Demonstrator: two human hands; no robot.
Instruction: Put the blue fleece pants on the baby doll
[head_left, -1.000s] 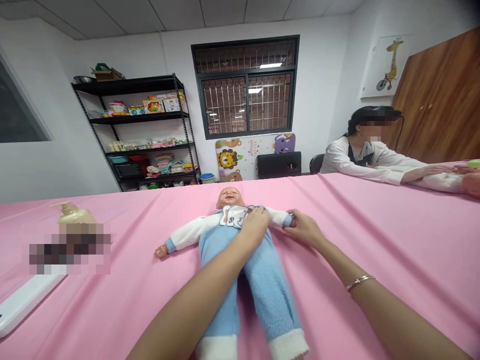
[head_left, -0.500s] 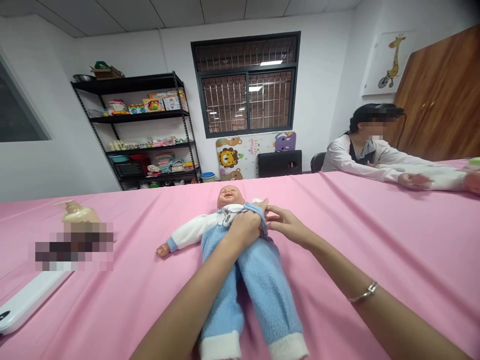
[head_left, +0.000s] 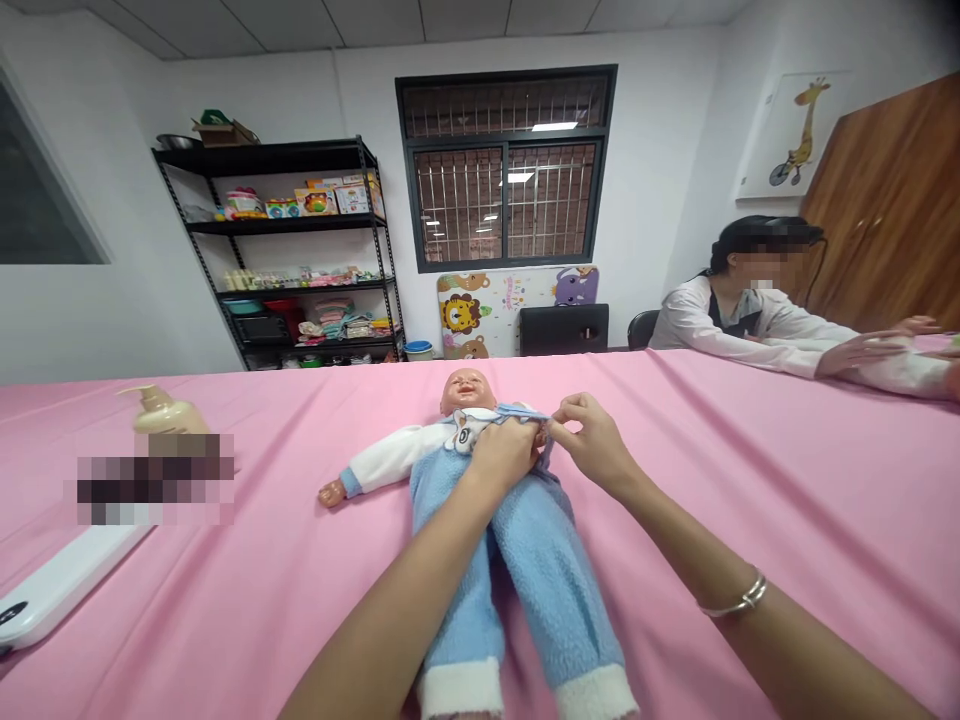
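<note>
A baby doll (head_left: 469, 390) lies on its back on the pink cloth, dressed in a blue and white fleece romper (head_left: 450, 490). One white sleeve (head_left: 397, 452) is on its arm, stretched out to the left. My left hand (head_left: 508, 452) is closed on the romper at the doll's chest, with its fingertips partly hidden. Beside it, my right hand (head_left: 592, 435) pinches a blue edge of the romper and pulls it out to the right. The doll's other arm is mostly hidden by my hands and the fabric.
At left on the pink table cloth (head_left: 262, 560) stand a beige pump bottle (head_left: 169, 415) and a long white device (head_left: 67, 580). Across the table at right sits another person (head_left: 750, 310), arms on the cloth. Behind are a black shelf (head_left: 277, 225) and a wooden cabinet (head_left: 892, 210).
My right hand has gone from loosely spread fingers to a pinch on the romper's edge, drawing the fabric rightward. My left hand stays at the chest. The other person's hand has lifted.
</note>
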